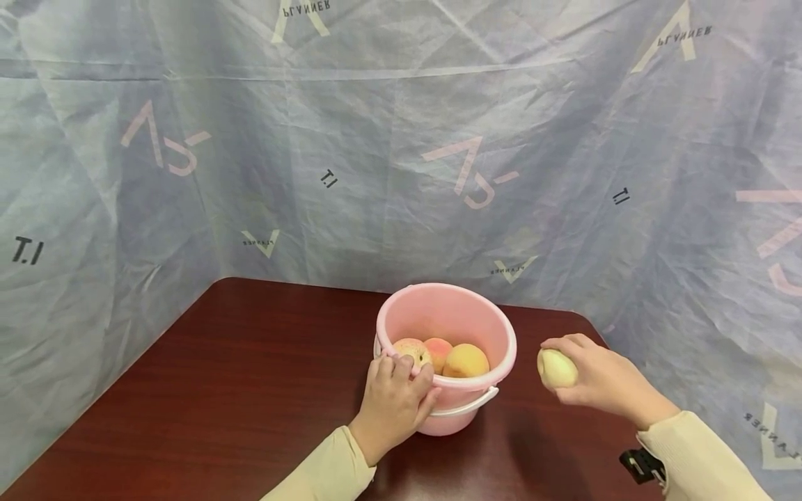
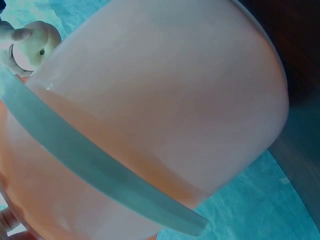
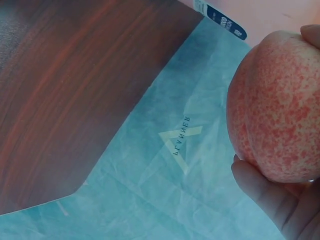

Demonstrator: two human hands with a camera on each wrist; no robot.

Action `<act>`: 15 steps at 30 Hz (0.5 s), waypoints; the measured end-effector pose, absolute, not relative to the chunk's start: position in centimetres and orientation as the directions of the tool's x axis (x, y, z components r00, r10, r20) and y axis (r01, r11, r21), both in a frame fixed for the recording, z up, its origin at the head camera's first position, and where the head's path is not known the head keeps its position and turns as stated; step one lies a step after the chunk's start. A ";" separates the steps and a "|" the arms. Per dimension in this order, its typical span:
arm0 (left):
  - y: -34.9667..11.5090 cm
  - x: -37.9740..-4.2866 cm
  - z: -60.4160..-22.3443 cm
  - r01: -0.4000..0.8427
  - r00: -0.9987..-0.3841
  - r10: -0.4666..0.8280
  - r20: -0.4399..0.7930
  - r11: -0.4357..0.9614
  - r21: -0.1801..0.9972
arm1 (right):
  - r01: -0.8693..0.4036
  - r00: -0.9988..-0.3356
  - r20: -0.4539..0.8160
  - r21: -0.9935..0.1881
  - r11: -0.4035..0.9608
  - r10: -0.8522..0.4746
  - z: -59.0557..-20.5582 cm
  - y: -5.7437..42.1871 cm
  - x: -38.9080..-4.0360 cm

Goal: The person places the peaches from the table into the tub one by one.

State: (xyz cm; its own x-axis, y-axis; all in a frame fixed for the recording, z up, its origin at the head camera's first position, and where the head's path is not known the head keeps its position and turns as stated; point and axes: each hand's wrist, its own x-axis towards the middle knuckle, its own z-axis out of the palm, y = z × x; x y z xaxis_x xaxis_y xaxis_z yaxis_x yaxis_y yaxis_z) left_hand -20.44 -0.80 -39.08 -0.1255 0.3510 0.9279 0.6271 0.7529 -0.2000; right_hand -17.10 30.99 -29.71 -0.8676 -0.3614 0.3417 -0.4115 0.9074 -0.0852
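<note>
A pink bucket [image 1: 447, 423] stands on the table, with several peaches [image 1: 466, 360] visible inside it. My left hand [image 1: 393, 407] grips the near left rim, its fingers hooked over the edge and the thumb outside. To the right of the bucket, above the table, my right hand [image 1: 604, 379] holds a peach [image 1: 557, 369]. This peach [image 3: 280, 110] looks pale with red speckles in the right wrist view. The bucket wall [image 2: 190, 75] fills most of the left wrist view, crossed by the white handle [image 2: 100, 165].
The dark red-brown table [image 1: 250, 383] extends left of the bucket. Grey-blue printed cloth [image 1: 376, 209] hangs behind the table and along both sides. A black device [image 1: 640, 465] is at the right sleeve. A blue-and-white label [image 3: 225, 22] shows on the bucket.
</note>
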 end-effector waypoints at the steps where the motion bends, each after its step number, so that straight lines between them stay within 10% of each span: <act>1: -0.8 -20.4 -39.1 0.628 -0.126 0.350 0.928 0.753 -0.199 | -0.415 -0.865 0.345 -0.084 0.906 -0.365 -29.6 31.0 -17.1; 15: -0.7 -20.4 -39.0 0.626 -0.129 0.351 0.928 0.754 -0.198 | -0.441 -0.844 0.369 -0.062 0.895 -0.390 -28.9 30.6 -17.6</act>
